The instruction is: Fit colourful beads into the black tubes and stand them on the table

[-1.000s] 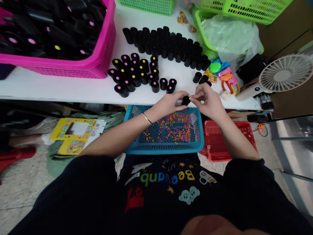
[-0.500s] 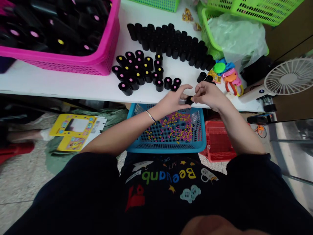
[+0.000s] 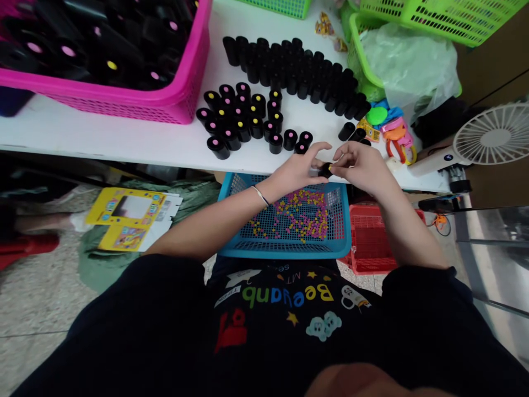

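Observation:
My left hand is closed around a small black cylinder at the table's front edge. My right hand pinches a tiny yellow piece against the end of that cylinder. Below both hands, a blue basket holds many loose pink and yellow pieces. Left of my hands stand several black cylinders with a pink or yellow dot on top. Farther back is a dense group of plain black cylinders. A few more dark cylinders lie just beyond my right hand.
A pink basket full of dotted black cylinders stands at the left. Green baskets, a plastic bag, colourful toy pieces and a white fan crowd the right. A red basket sits below.
The view has shifted slightly, moving the table's contents a little to the right in the picture. Both hands keep nearly the same pose at the black cylinder.

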Motion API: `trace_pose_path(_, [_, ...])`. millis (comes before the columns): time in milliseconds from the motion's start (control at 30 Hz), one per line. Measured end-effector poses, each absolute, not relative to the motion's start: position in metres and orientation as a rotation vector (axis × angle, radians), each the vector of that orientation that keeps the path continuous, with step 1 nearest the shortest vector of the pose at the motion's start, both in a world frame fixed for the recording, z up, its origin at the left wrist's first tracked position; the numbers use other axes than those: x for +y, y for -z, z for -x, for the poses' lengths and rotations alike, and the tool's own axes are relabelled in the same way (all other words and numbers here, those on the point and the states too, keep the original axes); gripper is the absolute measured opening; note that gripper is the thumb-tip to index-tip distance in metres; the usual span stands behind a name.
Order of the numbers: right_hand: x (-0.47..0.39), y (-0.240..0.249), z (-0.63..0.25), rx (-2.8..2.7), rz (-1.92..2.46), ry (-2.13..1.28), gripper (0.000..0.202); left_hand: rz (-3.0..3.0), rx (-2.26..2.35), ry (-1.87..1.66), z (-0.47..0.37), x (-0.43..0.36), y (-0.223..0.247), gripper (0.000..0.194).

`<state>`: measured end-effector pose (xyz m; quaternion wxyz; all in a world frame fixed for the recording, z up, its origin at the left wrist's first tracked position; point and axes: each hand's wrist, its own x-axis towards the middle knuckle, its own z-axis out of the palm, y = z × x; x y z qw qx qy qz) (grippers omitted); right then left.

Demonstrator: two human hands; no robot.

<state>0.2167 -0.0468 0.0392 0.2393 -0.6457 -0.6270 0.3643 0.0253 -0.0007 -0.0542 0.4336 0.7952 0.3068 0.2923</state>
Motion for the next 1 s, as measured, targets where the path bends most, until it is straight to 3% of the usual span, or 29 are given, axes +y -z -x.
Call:
trace_pose_path(233, [-0.043, -0.046, -0.206, -1.906, 1.853, -0.787, 0.02, -1.991, 0.726, -0.728, -0.026, -0.001, 0.058, 0.077])
trace_pose_path(533, [-0.022, -0.032, -0.223, -1.471, 1.791, -1.351, 0.028, -1.993, 0.72, -0.731, -0.026, -0.001, 0.055, 0.076])
trace_pose_path(767, [-0.03, -0.028, -0.228, -1.119, 1.714, -1.486, 0.035, -1.995, 0.712, -0.731, -0.025, -0.001, 0.055, 0.074])
trace_pose_path(1000, [-0.036, -0.022, -0.22, -0.786, 1.686, -1.649, 0.022, -1.99, 0.719, -0.726, -0.025, -0.002, 0.053, 0.074])
